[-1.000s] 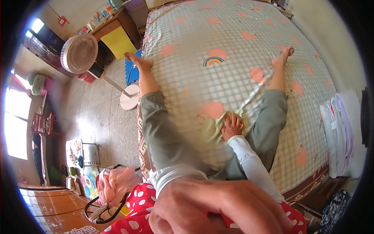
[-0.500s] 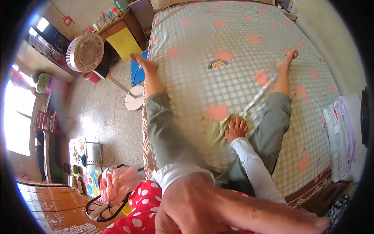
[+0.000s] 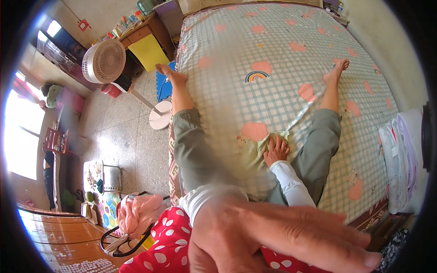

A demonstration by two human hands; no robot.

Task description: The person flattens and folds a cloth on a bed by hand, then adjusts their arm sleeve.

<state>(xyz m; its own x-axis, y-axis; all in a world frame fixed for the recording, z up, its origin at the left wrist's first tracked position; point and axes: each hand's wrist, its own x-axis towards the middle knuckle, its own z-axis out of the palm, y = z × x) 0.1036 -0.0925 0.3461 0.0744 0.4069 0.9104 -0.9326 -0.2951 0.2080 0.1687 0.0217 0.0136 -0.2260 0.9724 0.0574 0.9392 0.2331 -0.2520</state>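
My left hand [image 3: 255,227] is raised very close in the lower middle, its fingers stretched out toward the right with nothing visible in them. Its white sleeve [image 3: 209,200] lies behind the wrist. On the bed between my legs, my right hand [image 3: 276,150] has its fingers bent over a crumpled pale green cloth [image 3: 256,154], gripping part of it. The fingertips are partly hidden in the folds. Beneath lies a checked bedsheet [image 3: 232,109] with pink shapes and a rainbow. My legs in grey-green trousers [image 3: 191,145] are spread across the bed.
A standing fan [image 3: 104,61] is left of the bed. Folded bedding [image 3: 398,159] lies at the right edge by the wall. At lower left are a pink cloth bundle [image 3: 139,214] and red polka-dot fabric [image 3: 170,236]. A cluttered wooden desk [image 3: 150,29] stands at the far left.
My left hand has turned slightly, and more of its fingers now show spread apart. The right hand stays on the cloth. The whole view has shifted a little.
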